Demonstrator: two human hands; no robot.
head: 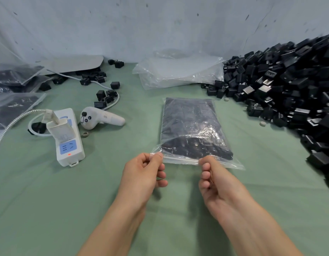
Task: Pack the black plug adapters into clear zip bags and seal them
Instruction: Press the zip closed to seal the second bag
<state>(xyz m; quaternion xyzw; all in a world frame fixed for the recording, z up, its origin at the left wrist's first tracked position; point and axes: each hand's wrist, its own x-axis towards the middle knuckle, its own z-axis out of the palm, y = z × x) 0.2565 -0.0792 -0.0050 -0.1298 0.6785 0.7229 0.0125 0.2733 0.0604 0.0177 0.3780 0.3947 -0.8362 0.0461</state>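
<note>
A clear zip bag (pixel 191 126) filled with black plug adapters lies flat on the green cloth in the middle. Its zip edge faces me. My left hand (pixel 145 172) pinches the left end of the zip strip between thumb and fingers. My right hand (pixel 213 176) pinches the strip near its middle. The strip's right end sticks out past my right hand. A big heap of loose black plug adapters (pixel 289 85) fills the right side.
A stack of empty clear bags (pixel 178 72) lies behind the filled one. At the left stand a white power strip (pixel 67 137) with a plugged charger, a white hand controller (pixel 99 118), a few stray adapters (pixel 104 97) and several filled bags (pixel 12 100).
</note>
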